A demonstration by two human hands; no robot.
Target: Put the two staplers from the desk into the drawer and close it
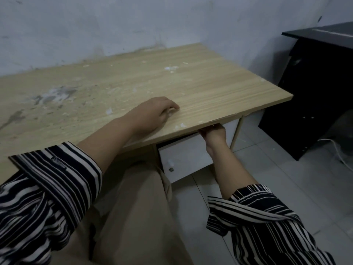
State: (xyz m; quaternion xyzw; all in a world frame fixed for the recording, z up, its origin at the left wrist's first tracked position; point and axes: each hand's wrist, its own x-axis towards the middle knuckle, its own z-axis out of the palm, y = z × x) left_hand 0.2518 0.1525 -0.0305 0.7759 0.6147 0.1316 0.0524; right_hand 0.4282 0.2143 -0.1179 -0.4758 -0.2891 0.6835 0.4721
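Currently right hand (214, 133) is up at the top edge of the white drawer (183, 155) under the front lip of the pale wood-grain bench (191, 83); fingers are hidden by the bench edge, so can't tell if it grips anything or just rests on the drawer; left hand (152, 115) lies palm-down on the bench top near the front edge, fingers loosely curled, holding nothing visible; drawer stands pulled out a little, small metal knob (171, 169) on its front; staplers: zero in view, bench top shows only white flecks and grey stains; drawer interior not visible; my read: both staplers likely already inside or one is going in under the right hand, can't confirm; left to do: push drawer shut; count: two hands, one drawer, one knob, one bench, one black cabinet (315, 83) to the right, well apart.
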